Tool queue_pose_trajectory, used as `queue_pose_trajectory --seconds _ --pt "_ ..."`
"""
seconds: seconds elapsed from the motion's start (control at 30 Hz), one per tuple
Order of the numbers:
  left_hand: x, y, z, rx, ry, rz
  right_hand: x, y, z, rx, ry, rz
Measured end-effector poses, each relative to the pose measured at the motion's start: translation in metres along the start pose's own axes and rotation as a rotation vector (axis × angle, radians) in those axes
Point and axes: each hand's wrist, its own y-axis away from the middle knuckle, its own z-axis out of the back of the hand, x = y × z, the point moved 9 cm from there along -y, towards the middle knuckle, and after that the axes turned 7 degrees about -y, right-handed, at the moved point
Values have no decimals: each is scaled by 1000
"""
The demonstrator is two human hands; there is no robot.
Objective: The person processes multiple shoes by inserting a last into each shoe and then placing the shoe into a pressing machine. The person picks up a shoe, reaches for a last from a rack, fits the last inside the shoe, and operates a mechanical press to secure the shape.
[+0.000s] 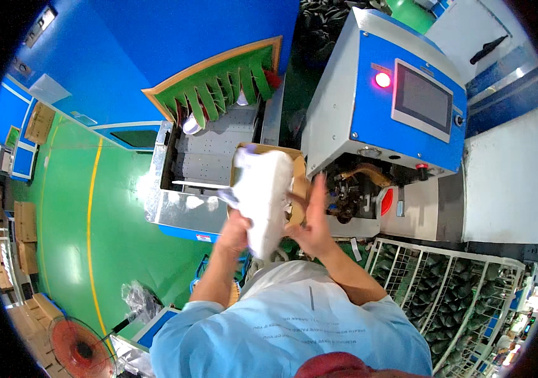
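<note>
A white shoe (262, 195) with a thick sole and grey-purple parts along its left side is smeared by motion in front of me. My left hand (234, 231) is closed round its lower left edge. Close by on the other side, my right hand (313, 227) has its fingers stretched upward and its thumb apart, near the shoe's right edge; whether the thumb touches the shoe I cannot tell. Partly hidden behind the shoe is an open cardboard box (298, 165).
A blue-and-grey machine (401, 101) with a screen and a lit red lamp stands at right. Ahead left, a conveyor (212, 151) runs under green curtain strips (209, 94). A white wire rack (439, 283) of dark pieces is lower right; a fan (82, 348) stands lower left.
</note>
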Motion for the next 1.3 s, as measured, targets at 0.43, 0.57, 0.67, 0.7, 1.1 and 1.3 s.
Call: queue_pose_trajectory --seconds 0.43,0.57,0.67,0.7,1.1,1.3 --pt "43 -1 -157 -543 -1043 -418 96 91 111 -154 820 280" --pt "85 15 -198 -155 -1401 -538 99 121 153 -9 748 57" --pt "119 12 -207 -57 -1489 -336 82 148 186 -60 616 -210" --pt "122 12 -211 -72 -1501 -352 79 152 197 -80 547 -305" --pt "217 41 -195 62 -539 652 63 187 212 58 702 -351" --pt "171 42 -202 256 -296 311 -31 212 242 -291 -900 -495"
